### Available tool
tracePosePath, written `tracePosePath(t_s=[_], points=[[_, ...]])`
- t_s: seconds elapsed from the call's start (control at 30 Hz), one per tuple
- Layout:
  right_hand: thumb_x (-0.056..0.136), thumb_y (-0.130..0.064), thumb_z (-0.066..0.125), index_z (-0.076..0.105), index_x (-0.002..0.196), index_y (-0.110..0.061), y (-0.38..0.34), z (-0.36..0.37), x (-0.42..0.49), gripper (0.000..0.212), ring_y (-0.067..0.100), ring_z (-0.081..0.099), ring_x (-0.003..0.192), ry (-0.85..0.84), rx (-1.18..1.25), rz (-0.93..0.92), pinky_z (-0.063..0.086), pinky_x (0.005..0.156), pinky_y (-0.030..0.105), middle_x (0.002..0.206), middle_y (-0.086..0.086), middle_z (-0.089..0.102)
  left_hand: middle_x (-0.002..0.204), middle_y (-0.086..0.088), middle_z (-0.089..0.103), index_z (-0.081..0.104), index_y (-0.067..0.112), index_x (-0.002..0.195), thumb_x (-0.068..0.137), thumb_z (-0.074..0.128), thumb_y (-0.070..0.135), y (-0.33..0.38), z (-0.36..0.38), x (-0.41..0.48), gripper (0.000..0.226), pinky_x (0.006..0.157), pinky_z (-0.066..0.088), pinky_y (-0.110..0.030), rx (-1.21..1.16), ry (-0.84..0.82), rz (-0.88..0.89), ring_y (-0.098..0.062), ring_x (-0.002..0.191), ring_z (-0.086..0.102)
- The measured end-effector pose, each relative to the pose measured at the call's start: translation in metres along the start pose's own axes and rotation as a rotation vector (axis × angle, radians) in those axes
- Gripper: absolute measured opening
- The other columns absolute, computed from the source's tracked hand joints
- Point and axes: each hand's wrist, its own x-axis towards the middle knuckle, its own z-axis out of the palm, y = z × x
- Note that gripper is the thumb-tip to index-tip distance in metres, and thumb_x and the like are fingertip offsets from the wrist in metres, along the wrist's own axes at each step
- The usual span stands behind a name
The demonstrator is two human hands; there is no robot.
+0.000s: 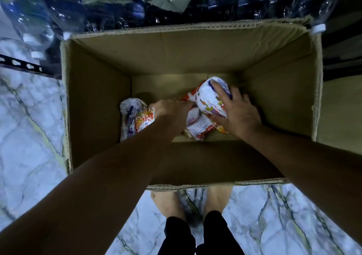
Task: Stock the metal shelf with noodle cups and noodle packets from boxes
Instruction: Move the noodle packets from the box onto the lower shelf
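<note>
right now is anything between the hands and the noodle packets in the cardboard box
Nothing visible: the right hand grips a white printed noodle packet, the left hand is at the orange-and-white packets beside it.

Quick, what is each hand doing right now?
Left hand: fingers hidden among loose packets in the brown cardboard box; cannot be told.
Right hand: grips a white plastic noodle packet with purple print.

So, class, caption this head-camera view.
Right hand grips a noodle packet; left hand reaches among others in the cardboard box.
</note>
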Motion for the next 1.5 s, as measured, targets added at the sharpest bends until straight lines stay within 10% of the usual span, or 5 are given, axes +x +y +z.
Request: tracePosePath(t_s=[0.4,0.63,0.87,1.23,1.5], points=[[0.085,-0.048,0.071,0.002,0.155,-0.053,-0.011,-0.033,-0.025,0.098,0.038,0.054,0.099,0.158,-0.029,-0.054,0.056,0.073,0.046,0.132,0.007,0.046,0.129,-0.003,0.057,0.032,0.035,0.139,0.083,0.071,0.057,-0.026,0.011,-0.071,0.072,0.076,0.053,-0.043,-0.603,0.503,-0.182,-0.032,0.116,0.061],[0.088,-0.052,0.066,-0.01,0.152,-0.06,-0.036,0.008,-0.015,0.099,0.052,0.031,0.14,0.027,-0.213,-0.077,0.049,0.093,0.064,0.162,0.008,0.018,0.168,-0.017,0.007,-0.012,0.057,0.154,0.099,0.055,0.033,-0.009,0.043,-0.016,0.09,0.099,0.051,-0.055,-0.592,0.144,-0.169,-0.05,0.132,0.05],[0.081,-0.05,0.074,-0.007,0.153,-0.058,-0.043,0.013,-0.009,0.109,0.045,0.05,0.118,0.076,-0.236,-0.12,0.057,0.077,0.054,0.168,0.006,0.009,0.146,-0.016,0.028,-0.022,0.055,0.153,0.078,0.082,0.053,-0.027,0.054,-0.013,0.129,0.091,0.054,-0.052,-0.654,0.15,-0.197,-0.042,0.125,0.053],[0.077,-0.059,0.072,0.007,0.155,-0.057,-0.029,0.013,0.003,0.101,0.04,0.064,0.094,0.02,-0.224,-0.176,0.048,0.056,0.033,0.155,0.013,0.033,0.166,-0.019,-0.013,-0.013,0.059,0.15,0.07,0.085,0.062,-0.014,0.072,0.01,0.126,0.097,0.051,-0.054,-0.452,0.024,-0.191,-0.051,0.14,0.035],[0.074,-0.053,0.078,0.017,0.155,-0.054,-0.029,0.005,0.009,0.102,0.036,0.067,0.086,-0.022,-0.26,-0.187,0.049,0.058,0.033,0.149,0.013,0.042,0.144,-0.019,0.031,0.022,0.039,0.153,0.089,0.074,0.046,-0.022,0.065,0.009,0.083,0.073,0.052,-0.041,-0.494,0.181,-0.205,-0.041,0.108,0.063]])
